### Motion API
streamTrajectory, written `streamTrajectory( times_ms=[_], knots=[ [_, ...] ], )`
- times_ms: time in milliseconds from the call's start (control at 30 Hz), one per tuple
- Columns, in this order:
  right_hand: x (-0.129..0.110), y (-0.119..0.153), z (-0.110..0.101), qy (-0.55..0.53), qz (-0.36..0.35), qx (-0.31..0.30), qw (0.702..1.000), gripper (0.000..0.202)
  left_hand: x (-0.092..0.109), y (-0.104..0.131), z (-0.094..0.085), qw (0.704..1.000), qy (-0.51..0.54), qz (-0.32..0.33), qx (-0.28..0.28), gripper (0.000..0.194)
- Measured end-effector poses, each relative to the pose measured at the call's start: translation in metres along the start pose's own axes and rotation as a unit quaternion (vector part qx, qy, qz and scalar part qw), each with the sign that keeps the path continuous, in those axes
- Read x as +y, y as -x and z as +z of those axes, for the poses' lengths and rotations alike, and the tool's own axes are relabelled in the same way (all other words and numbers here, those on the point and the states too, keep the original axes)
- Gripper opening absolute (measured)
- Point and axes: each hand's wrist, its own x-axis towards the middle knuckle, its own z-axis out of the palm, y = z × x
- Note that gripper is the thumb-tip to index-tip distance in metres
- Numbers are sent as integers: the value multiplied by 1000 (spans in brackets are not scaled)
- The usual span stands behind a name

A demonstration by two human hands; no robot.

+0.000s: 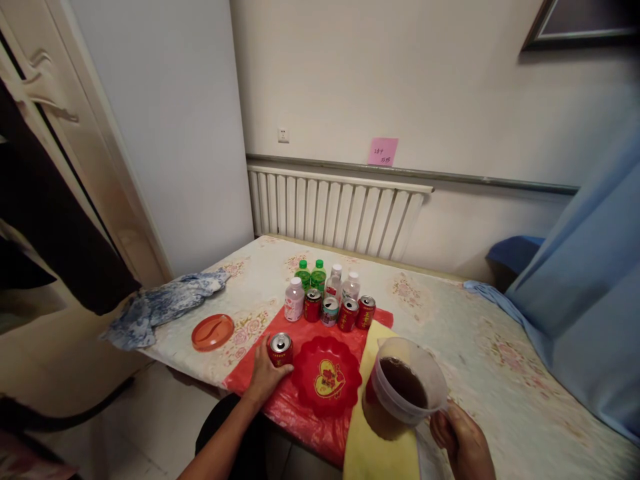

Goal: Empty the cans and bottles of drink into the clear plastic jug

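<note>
My left hand (266,375) is wrapped round a red drink can (281,348) that stands upright on a red plastic sheet (245,377). In my right hand (463,437) is the handle of a translucent plastic jug (400,390), part filled with brown liquid. The jug is above a yellow cloth (383,460); whether it touches the cloth I cannot tell. Between the can and the jug lies a red scalloped plate (327,403) with a yellow heart print. Behind the plate stand several cans (348,316) and bottles (294,300), two of them with green caps (319,275).
An orange-red round lid (213,333) lies on the floral tablecloth (430,300) at left, near a crumpled blue-white cloth (165,310). A radiator (335,203) runs along the wall behind the table. Blue curtain fabric (590,287) hangs at the right.
</note>
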Motion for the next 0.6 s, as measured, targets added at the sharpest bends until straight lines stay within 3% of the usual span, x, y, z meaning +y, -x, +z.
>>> streamTrajectory(
  times_ms=[300, 600],
  knots=[
    [-6, 0, -2, 41, -29, 14, 999, 49, -10, 1, -10, 993, 67, 22, -99, 93],
    [0, -1, -2, 33, -30, -10, 999, 51, -17, 1, -4, 993, 83, 38, -80, 96]
  ],
)
